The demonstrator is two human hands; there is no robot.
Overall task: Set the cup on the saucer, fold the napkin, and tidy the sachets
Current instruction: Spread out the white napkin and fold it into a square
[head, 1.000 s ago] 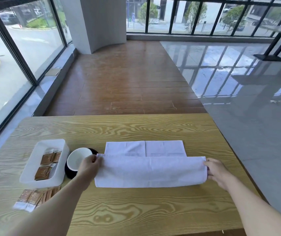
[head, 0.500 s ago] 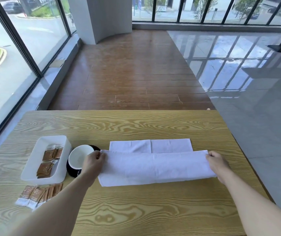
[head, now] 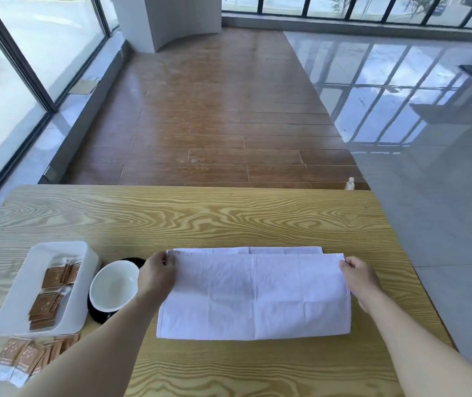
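A white napkin (head: pixel 253 296) lies in the middle of the wooden table (head: pixel 200 219), its near half folded over almost to the far edge. My left hand (head: pixel 157 275) pinches the upper layer's far left corner; my right hand (head: pixel 358 277) pinches its far right corner. Left of the napkin a white cup (head: pixel 113 285) stands on a black saucer (head: pixel 97 315). A white tray (head: pixel 40 253) further left holds several brown sachets (head: pixel 45 303). More brown sachets (head: pixel 25 358) lie loose on the table in front of the tray.
The table's far edge runs across the middle of the view, with wooden floor beyond it. Its right edge drops to a glossy grey floor. Glass walls stand at the left and back. A small white object (head: pixel 351 184) shows past the far right corner.
Both hands have carried the napkin's upper layer away from me, so the fold now covers nearly all of the lower layer. The cup, tray and sachets have stayed put.
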